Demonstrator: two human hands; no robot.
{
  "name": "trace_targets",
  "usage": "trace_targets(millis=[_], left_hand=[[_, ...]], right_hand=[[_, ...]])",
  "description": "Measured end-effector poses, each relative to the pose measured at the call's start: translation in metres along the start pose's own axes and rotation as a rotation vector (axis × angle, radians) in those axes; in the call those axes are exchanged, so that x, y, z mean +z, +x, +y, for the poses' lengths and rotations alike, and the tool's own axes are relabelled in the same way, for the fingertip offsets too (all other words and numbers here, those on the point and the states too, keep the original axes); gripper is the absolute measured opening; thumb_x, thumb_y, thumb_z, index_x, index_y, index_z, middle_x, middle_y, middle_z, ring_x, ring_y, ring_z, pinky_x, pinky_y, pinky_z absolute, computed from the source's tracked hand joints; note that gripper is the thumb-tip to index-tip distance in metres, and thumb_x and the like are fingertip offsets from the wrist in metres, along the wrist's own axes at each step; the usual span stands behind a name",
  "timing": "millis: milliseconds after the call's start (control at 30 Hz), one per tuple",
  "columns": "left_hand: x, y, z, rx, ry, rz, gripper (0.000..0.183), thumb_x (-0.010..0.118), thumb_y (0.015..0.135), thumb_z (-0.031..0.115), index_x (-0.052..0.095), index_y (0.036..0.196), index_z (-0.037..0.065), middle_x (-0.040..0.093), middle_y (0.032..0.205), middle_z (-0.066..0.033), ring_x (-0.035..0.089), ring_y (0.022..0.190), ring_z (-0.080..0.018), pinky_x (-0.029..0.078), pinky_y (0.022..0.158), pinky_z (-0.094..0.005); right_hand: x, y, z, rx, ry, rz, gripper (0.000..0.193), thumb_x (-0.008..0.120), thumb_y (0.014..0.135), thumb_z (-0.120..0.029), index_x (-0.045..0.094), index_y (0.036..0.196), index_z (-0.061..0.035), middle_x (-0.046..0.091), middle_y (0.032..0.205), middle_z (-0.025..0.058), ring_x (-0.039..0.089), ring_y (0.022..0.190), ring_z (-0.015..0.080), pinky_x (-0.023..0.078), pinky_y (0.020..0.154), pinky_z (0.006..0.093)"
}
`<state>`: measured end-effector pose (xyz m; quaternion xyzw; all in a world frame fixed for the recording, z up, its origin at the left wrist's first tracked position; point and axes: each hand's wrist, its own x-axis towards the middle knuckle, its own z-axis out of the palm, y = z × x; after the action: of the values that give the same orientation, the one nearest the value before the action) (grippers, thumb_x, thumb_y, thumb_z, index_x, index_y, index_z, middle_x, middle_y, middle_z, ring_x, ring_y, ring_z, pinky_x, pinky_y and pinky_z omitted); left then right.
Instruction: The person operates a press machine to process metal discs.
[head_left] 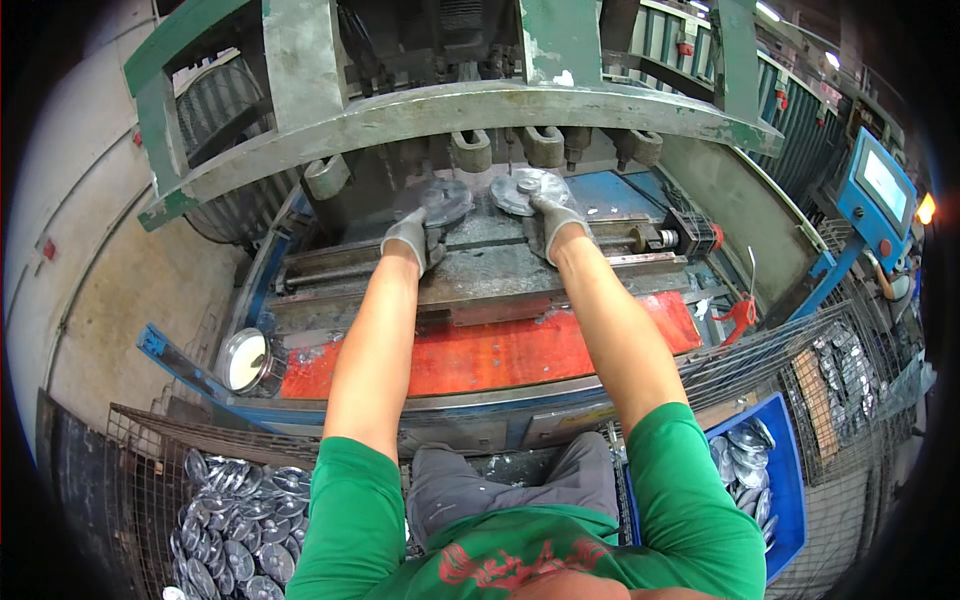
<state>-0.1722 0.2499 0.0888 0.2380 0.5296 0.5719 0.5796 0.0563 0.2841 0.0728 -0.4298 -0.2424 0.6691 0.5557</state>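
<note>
Both my arms reach forward into a large green machine press. My left hand (408, 236), in a grey glove, grips a round grey metal disc (440, 198) lying on the machine bed under the tool heads. My right hand (556, 217), also gloved, holds a second round metal disc (522, 189) beside the first. Several grey tool heads (470, 150) hang just above both discs.
An orange-red plate (480, 355) lies across the machine front. A wire basket (150, 450) of metal discs stands at lower left, a blue crate (790, 480) of discs at lower right. A white round tin (243, 360) sits at left. A blue control panel (880, 195) stands at right.
</note>
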Motion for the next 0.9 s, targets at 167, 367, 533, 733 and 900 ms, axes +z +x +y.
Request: trace_targets(millis=[167,367,533,733,900], left_hand=[[-0.016,-0.010,0.005,0.014,0.002,-0.230,0.018,0.053,0.091,0.030,0.056,0.091,0.013,0.048,0.056,-0.0016,0.038,0.039,-0.0128,0.034,0.035,-0.0281],[-0.038,-0.042,0.023,0.109,0.427,0.006,0.050,0.058,0.081,0.057,0.060,0.088,0.008,0.057,0.064,-0.0068,0.051,0.046,-0.0150,0.044,0.045,-0.0314],[-0.153,-0.143,0.007,0.544,1.603,0.058,0.066,0.043,0.083,0.060,0.063,0.103,0.001,0.062,0.102,-0.0238,0.057,0.101,-0.0385,0.044,0.088,-0.0415],[-0.214,-0.148,-0.101,0.420,2.185,-0.149,0.058,0.047,0.086,0.051,0.056,0.116,0.002,0.057,0.119,-0.0186,0.054,0.110,-0.0331,0.041,0.094,-0.0411],[-0.207,-0.185,-0.036,0.333,1.885,-0.183,0.057,0.050,0.086,0.050,0.056,0.112,-0.001,0.060,0.112,-0.0180,0.058,0.103,-0.0332,0.044,0.089,-0.0422]], right_hand=[[-0.006,-0.003,-0.001,0.013,-0.135,0.011,0.015,0.065,0.083,-0.027,0.061,0.081,-0.0135,0.059,0.072,0.0036,0.056,0.056,0.0170,0.045,0.045,0.0285],[-0.073,0.008,-0.021,0.220,-0.032,-0.326,0.047,0.064,0.078,-0.053,0.059,0.100,-0.0119,0.064,0.087,0.0040,0.056,0.074,0.0227,0.047,0.065,0.0392],[-0.125,-0.146,-0.021,-0.150,-0.168,-0.164,0.030,0.053,0.090,-0.039,0.061,0.087,-0.0109,0.061,0.071,0.0040,0.048,0.051,0.0090,0.033,0.043,0.0212],[-0.128,-0.219,0.066,-0.018,-0.447,-0.348,0.047,0.045,0.094,-0.040,0.059,0.077,0.0024,0.053,0.050,0.0093,0.044,0.033,0.0158,0.035,0.035,0.0258],[-0.098,-0.247,0.111,0.056,-0.698,-0.367,0.044,0.047,0.094,-0.037,0.059,0.077,0.0011,0.054,0.051,0.0090,0.046,0.034,0.0158,0.036,0.037,0.0245]])
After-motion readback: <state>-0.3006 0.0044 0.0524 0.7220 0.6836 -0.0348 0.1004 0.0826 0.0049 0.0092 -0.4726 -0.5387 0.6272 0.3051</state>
